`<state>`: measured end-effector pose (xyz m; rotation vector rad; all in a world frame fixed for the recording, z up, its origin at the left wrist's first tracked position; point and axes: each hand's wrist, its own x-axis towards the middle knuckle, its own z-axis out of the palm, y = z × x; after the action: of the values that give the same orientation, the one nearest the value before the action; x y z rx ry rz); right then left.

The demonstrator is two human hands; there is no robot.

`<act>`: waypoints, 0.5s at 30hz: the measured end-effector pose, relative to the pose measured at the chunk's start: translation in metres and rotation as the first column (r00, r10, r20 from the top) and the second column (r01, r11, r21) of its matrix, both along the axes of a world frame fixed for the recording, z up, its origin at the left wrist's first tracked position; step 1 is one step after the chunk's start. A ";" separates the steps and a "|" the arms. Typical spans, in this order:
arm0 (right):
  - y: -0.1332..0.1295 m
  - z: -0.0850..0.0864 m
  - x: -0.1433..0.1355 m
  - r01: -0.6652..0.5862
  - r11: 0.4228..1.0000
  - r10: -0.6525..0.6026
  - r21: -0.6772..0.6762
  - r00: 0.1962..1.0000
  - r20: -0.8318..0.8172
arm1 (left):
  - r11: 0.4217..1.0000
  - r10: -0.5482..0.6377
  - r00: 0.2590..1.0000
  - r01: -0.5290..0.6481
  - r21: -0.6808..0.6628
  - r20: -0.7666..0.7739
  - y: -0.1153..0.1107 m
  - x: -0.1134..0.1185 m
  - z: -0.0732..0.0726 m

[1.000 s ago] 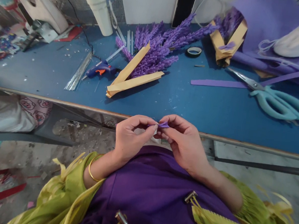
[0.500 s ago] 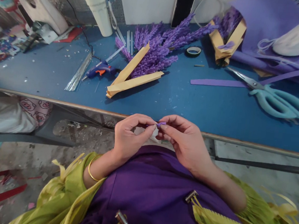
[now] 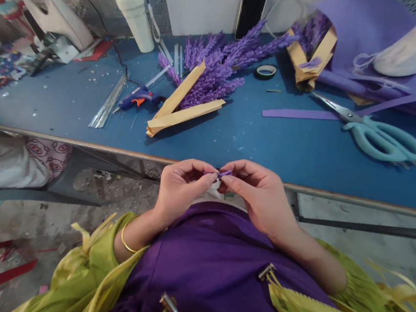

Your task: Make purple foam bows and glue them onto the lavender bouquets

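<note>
A small purple strip (image 3: pixel 224 174), perhaps a little bow, is pinched between both sets of fingertips just off the table's front edge. My left hand (image 3: pixel 183 185) grips its left end with thumb and forefinger. From the other side, my right hand (image 3: pixel 257 195) pinches the right end, its other fingers curled beneath. Much of the strip is hidden by the fingers. Beyond the hands lies a bunch of purple lavender stems (image 3: pixel 216 73) with a folded tan paper wrap (image 3: pixel 185 119). A second wrapped bunch (image 3: pixel 308 62) at the back right bears a small purple bow (image 3: pixel 310 63).
On the blue table (image 3: pixel 239 139) lie teal-handled scissors (image 3: pixel 386 139) across a purple strip (image 3: pixel 300 114), a tape roll (image 3: pixel 265 72), a blue glue gun (image 3: pixel 136 98) and silvery strips (image 3: pixel 108 102). A white tumbler (image 3: pixel 135 19) stands behind. Another person's leg (image 3: pixel 4 163) shows at left.
Both hands stay almost in place, still pinching the purple strip. Slightly more of the strip shows between the fingertips. The view has shifted a little, so the table things appear slightly further left.
</note>
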<state>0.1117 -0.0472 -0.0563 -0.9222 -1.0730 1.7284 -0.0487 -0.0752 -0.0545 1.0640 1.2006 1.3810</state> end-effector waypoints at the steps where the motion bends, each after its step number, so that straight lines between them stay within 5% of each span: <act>1: 0.001 0.001 0.000 -0.005 1.000 0.005 -0.025 1.000 0.001 | 0.999 0.016 0.997 -0.012 0.044 -0.073 0.000 0.000 0.000; 7: 0.001 0.005 -0.001 0.018 0.992 -0.017 -0.125 1.000 0.008 | 0.923 0.173 0.885 0.008 0.385 -0.432 -0.001 0.001 0.000; 15: -0.001 0.003 0.000 -0.002 0.990 -0.003 -0.141 0.999 -0.036 | 0.816 0.266 0.792 0.118 0.565 -0.549 0.002 -0.002 0.001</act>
<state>0.1113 -0.0485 -0.0531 -0.9738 -0.9365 1.8323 -0.0511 -0.0733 -0.0534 2.0427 1.3034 1.5684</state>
